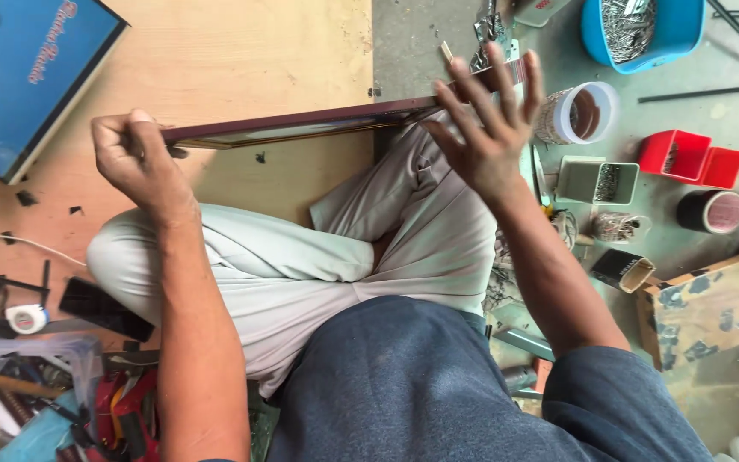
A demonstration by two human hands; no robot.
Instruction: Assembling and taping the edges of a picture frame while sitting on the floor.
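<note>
Frame (301,124), dark maroon with a gilt inner lip, held on edge above my crossed legs, its long axis running side to side between my hands. My left hand (134,154) is closed around the left end, fingers curled over the top rail. My right hand (485,128) is open, fingers spread, palm flat against the right end. Below lies the plywood board (241,51), the frame crossing its right edge.

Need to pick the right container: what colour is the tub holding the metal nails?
Blue tub, top right in the head view.
</note>
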